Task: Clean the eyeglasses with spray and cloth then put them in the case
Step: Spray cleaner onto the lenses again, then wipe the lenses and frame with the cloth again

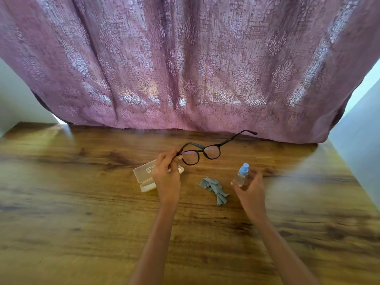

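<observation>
My left hand (167, 173) holds the black-framed eyeglasses (202, 153) by their left hinge, raised above the table with one temple arm stretched out to the right. In my right hand (249, 190) is a small clear spray bottle (241, 175) with a light blue cap, held upright to the right of the glasses. A crumpled grey cloth (214, 189) lies on the table between my hands. The white translucent glasses case (144, 175) lies shut on the table, partly hidden behind my left hand.
The wooden table (82, 202) stretches wide on all sides. A mauve patterned curtain (185, 68) hangs down to the table's far edge. Pale walls show at the far left and right.
</observation>
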A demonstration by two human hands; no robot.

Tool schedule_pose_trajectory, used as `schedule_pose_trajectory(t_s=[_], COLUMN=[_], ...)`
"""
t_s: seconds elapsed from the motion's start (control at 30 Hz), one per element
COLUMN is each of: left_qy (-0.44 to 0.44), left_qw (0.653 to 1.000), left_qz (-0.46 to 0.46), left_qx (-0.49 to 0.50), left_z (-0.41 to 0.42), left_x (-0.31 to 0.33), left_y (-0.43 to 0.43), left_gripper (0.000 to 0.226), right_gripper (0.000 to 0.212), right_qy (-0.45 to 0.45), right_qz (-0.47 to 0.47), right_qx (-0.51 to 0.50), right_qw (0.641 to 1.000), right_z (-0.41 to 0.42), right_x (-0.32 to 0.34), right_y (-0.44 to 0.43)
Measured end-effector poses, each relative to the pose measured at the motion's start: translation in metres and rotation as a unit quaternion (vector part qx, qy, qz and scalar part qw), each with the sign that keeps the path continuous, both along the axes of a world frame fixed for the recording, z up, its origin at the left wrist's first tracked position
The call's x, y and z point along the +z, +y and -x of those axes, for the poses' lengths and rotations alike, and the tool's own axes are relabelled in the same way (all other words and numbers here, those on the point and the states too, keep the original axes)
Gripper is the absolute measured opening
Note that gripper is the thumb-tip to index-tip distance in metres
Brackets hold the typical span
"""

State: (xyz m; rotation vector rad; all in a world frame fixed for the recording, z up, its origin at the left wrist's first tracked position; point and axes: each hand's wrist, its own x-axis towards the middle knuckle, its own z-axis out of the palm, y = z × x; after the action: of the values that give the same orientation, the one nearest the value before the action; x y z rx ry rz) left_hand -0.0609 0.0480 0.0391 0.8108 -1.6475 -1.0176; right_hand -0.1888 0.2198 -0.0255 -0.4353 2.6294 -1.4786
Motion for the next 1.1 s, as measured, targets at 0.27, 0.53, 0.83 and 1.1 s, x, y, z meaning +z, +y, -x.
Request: schedule_pose_trajectory(t_s=[0.27, 0.53, 0.83, 1.1], left_qy=[0.002, 0.020, 0.016, -0.033], left_qw=[1.000, 0.999, 0.999, 0.991], left_qz=[-0.012, -0.039, -0.018, 0.089], left_qx=[-0.012, -0.020, -0.027, -0.096], left_z=[-0.001, -0.002, 0.000, -0.010], left_x=[-0.002, 0.001, 0.007, 0.013], left_y=[0.002, 0.003, 0.012, 0.009], left_gripper=[0.024, 0.026, 0.022, 0.026], right_gripper=[0.038, 0.016, 0.010, 0.006], right_qy=[0.099, 0.079, -0.160, -0.113], right_qz=[-0.100, -0.022, 0.247, 0.261], right_qx=[0.114, 0.137, 0.108, 0.082], right_qw=[0.983, 0.987, 0.949, 0.955], right_z=[-0.041, -0.045, -0.051, -0.047], right_x=[-0.016, 0.024, 0.087, 0.092], right_y=[0.002, -0.019, -0.051, -0.061])
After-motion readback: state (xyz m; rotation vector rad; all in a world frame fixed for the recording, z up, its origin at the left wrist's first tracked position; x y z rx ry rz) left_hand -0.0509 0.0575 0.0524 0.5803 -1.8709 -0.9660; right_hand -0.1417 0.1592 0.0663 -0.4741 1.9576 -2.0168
